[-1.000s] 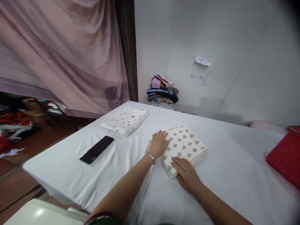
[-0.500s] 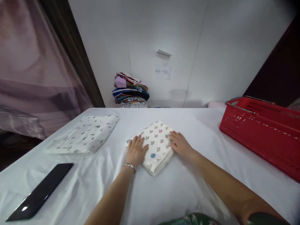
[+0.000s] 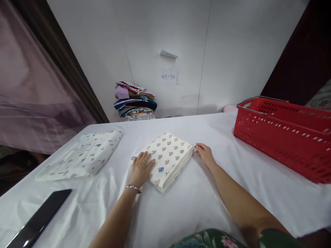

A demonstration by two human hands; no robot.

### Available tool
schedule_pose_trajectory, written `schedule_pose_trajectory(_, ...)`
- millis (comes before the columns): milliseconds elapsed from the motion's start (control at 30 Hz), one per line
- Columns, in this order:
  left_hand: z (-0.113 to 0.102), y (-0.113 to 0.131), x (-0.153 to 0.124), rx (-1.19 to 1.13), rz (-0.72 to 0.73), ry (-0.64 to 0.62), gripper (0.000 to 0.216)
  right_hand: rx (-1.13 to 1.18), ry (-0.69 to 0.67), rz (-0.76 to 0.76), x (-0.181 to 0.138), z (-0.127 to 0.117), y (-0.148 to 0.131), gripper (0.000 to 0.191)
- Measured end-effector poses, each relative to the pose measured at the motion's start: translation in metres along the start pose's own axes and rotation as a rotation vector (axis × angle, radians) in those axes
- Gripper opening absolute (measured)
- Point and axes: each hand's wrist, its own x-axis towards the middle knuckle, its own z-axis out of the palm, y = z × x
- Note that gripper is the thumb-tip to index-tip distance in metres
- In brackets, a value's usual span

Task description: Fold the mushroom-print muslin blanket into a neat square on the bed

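A folded white cloth (image 3: 169, 151) printed with beige mushroom shapes and a few red, blue and green ones lies on the white-covered table. My left hand (image 3: 141, 168), a bracelet at its wrist, rests flat on the cloth's left part with fingers spread. Just off the right corner of the cloth is my right hand (image 3: 204, 153), its fingers loosely bent and nothing visible in them. Whether a fingertip brushes the corner I cannot tell. Further left lies a second folded white cloth (image 3: 85, 155) with small dark prints.
A red plastic basket (image 3: 279, 137) with metal handles stands on the right of the table (image 3: 178, 217). A dark, shiny flat object (image 3: 41, 217) lies at the front left. Beyond the far edge rises a stack of folded fabrics (image 3: 136, 101) against the white wall (image 3: 165, 27).
My right hand has come off the top of the mushroom-print cloth and moved right, past its corner. My left hand stays flat on the cloth. The camera view has shifted slightly.
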Motion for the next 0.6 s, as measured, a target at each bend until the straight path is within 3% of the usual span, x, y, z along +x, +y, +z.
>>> schedule_pose_trajectory(100, -0.014, 0.02, -0.016, -0.038, 0.071, -0.008, 0.041, -0.077, -0.064, -0.02, 0.0, 0.001, -0.002, 0.033)
schedule_pose_trajectory(267, -0.022, 0.062, -0.055, 0.021, 0.367, -0.066, 0.053, -0.162, -0.107, -0.044, 0.004, 0.001, -0.007, 0.038)
schedule_pose_trajectory(433, -0.008, 0.072, -0.064, -0.009, 0.291, -0.028, 0.033, -0.19, -0.148, -0.095, 0.006, 0.0, -0.007, 0.022)
schedule_pose_trajectory(600, -0.01, 0.078, -0.058, -0.07, 0.223, 0.007, 0.026, -0.201, -0.069, -0.119, 0.002, -0.003, -0.013, 0.025)
